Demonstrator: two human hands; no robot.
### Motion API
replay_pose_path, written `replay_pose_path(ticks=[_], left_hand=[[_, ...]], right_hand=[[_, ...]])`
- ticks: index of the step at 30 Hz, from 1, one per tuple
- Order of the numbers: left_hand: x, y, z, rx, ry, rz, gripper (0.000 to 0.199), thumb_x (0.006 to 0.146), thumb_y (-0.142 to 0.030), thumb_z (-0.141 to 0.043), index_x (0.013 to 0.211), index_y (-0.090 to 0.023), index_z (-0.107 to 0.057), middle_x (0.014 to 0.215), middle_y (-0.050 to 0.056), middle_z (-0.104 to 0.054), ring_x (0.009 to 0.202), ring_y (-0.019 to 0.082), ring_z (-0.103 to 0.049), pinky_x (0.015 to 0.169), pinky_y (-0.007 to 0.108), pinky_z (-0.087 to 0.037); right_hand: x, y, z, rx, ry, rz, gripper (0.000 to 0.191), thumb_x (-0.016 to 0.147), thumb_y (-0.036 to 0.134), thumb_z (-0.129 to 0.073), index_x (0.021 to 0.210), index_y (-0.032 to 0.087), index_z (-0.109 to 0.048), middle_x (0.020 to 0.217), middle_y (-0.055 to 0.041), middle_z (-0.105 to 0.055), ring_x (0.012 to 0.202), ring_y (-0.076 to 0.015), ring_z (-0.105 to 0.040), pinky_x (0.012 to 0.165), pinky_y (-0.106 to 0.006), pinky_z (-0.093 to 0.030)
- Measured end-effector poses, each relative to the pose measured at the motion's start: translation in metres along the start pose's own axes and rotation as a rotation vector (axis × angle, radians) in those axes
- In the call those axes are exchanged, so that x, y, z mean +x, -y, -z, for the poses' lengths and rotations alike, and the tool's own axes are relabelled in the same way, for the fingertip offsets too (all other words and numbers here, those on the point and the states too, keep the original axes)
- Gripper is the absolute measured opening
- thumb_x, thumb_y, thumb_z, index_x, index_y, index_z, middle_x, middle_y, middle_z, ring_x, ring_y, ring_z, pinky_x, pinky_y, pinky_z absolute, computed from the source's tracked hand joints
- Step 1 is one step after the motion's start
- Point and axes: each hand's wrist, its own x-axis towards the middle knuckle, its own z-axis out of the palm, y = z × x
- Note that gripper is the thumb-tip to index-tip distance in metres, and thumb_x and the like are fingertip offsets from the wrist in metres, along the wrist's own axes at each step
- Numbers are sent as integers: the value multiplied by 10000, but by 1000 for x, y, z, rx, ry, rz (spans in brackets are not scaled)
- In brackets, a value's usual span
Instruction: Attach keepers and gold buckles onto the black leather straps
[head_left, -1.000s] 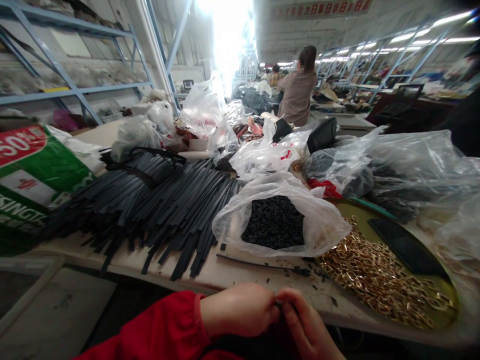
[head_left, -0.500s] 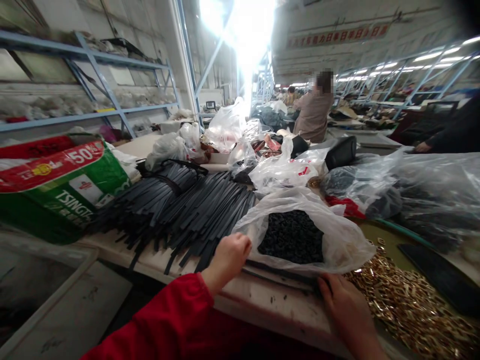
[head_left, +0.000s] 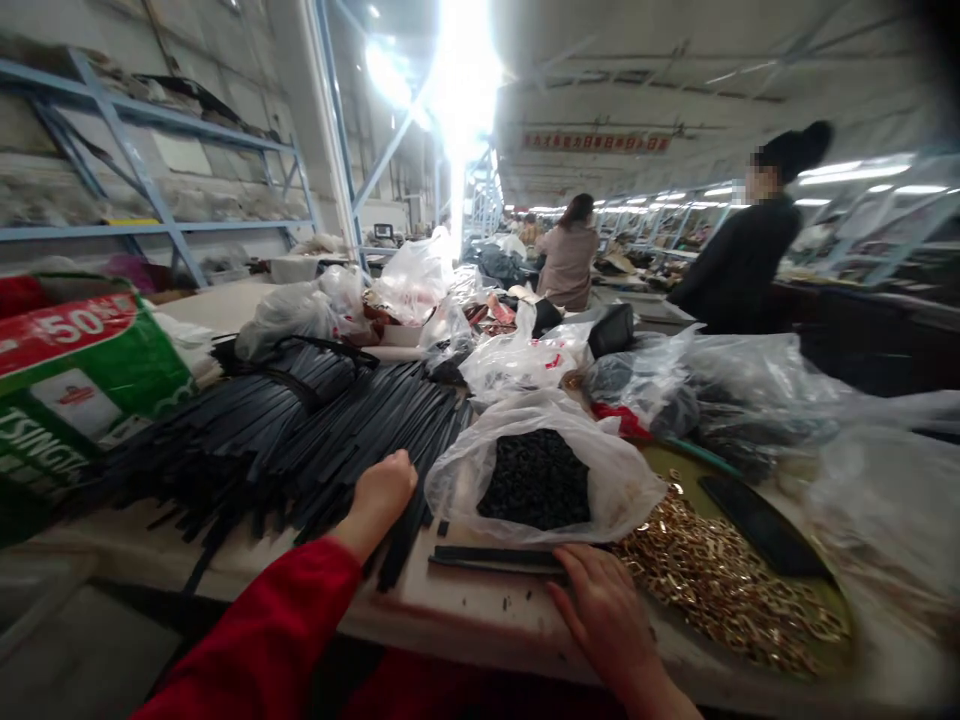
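My left hand (head_left: 385,492) is closed over the right end of a large heap of long black strips (head_left: 322,430). What its fingers hold, if anything, is hidden. A few more black strips (head_left: 491,560) lie flat along the table edge, and my right hand (head_left: 604,605) has its fingers on their right end, thumb a little apart below. Just behind them sits a translucent plastic bag (head_left: 622,470), its mouth spread round many small black pieces (head_left: 534,480). Beside my right hand, a round olive tray (head_left: 836,610) carries a pile of gold metal buckles (head_left: 720,570).
A green and red carton (head_left: 97,390) stands at the left. Full plastic bags (head_left: 510,360) crowd the table behind. A dark flat piece (head_left: 761,525) lies in the tray. Two people, one in a dark top (head_left: 742,260), are farther back. Blue shelving (head_left: 150,230) lines the left wall.
My left hand has moved from the bag's edge leftward to the strip heap. My right hand stays at the strips' end. The view has turned right, and the person in dark shows more fully.
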Motion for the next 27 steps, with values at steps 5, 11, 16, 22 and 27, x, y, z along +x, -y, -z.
replay_pose_path(ticks=[5, 11, 16, 22, 27], left_hand=[[-52, -37, 13, -154, -198, -392, 163, 836, -193, -394, 812, -181, -555, 769, 38, -614, 716, 173, -585, 652, 269, -412], [-80, -75, -14, -310, -220, -775, 95, 785, -147, -528, 836, -206, -581, 788, 15, -621, 713, 168, -582, 641, 273, -431], [-69, -74, -13, -384, -65, -840, 72, 784, -251, -574, 838, -208, -596, 852, 19, -619, 791, 174, -572, 718, 291, -436], [-54, -76, -9, -435, 110, -776, 243, 819, -222, -510, 1057, -221, -562, 945, 43, -633, 902, 182, -568, 819, 320, -425], [-44, -80, -2, -352, 175, -655, 242, 855, -209, -390, 846, -171, -629, 801, 63, -620, 750, 179, -578, 702, 291, -442]], right_hand=[[24, 47, 7, 681, 90, -185, 393, 826, 431, -430, 1120, 184, -513, 951, -91, -632, 867, -199, -576, 775, -343, -452], [39, 68, 9, 1419, 245, -444, 597, 752, 639, -398, 1045, 142, -555, 774, -57, -612, 624, -133, -547, 594, -281, -447], [35, 54, 15, 1283, 234, -413, 410, 769, 510, -493, 979, 175, -600, 862, -60, -642, 817, -176, -584, 737, -311, -463], [32, 34, 8, 1162, 257, -459, 373, 815, 388, -432, 1106, 175, -521, 954, -71, -638, 706, -152, -604, 624, -290, -504], [60, -12, 16, 457, 206, -289, 295, 867, 287, -357, 1053, 158, -547, 1025, -79, -623, 959, -166, -571, 843, -291, -442]])
